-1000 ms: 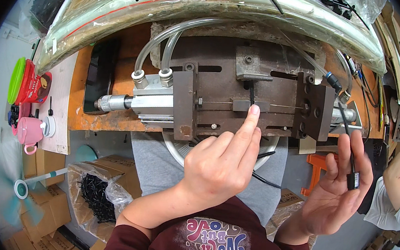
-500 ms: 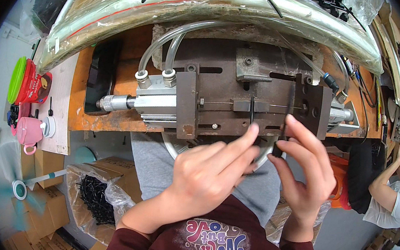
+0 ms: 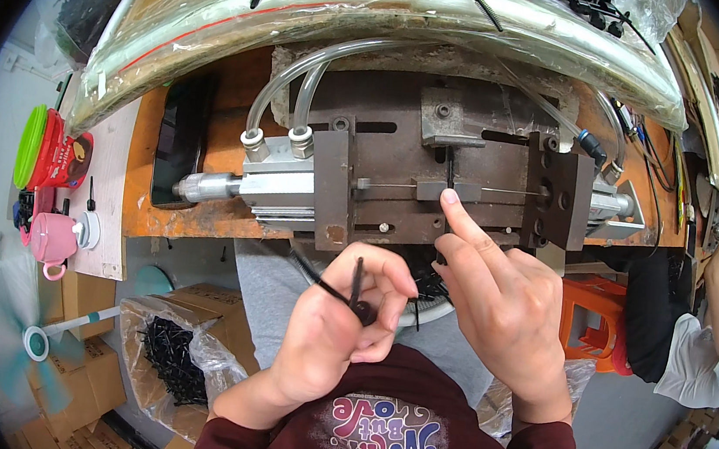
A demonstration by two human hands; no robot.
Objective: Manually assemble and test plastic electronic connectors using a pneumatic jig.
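A brown metal fixture (image 3: 401, 159) with a silver air cylinder (image 3: 275, 191) on its left lies before me. Across the slot between its two small grey jaw blocks (image 3: 433, 192) runs a thin black cable tie (image 3: 450, 168). My right hand (image 3: 500, 301) touches this tie at the blocks with its index fingertip, and its thumb and other fingers close round the lower end. Below and left of the fixture, my left hand (image 3: 331, 327) is turned palm up. Black cable ties (image 3: 356, 286) stick out from its curled fingers; how many is hard to tell.
A plastic-wrapped bundle (image 3: 380, 29) spans the bench behind the fixture, with black ties on top. Clear hoses (image 3: 310, 66) arch over the fixture. At left are a phone (image 3: 180, 140) and pink cup (image 3: 53, 236). Below is a box of ties (image 3: 174, 358). Another person (image 3: 705, 357) sits at right.
My left hand has drawn back from the fixture toward my body and turned palm up. My right hand has moved left, bringing its cable tie to the jaw blocks.
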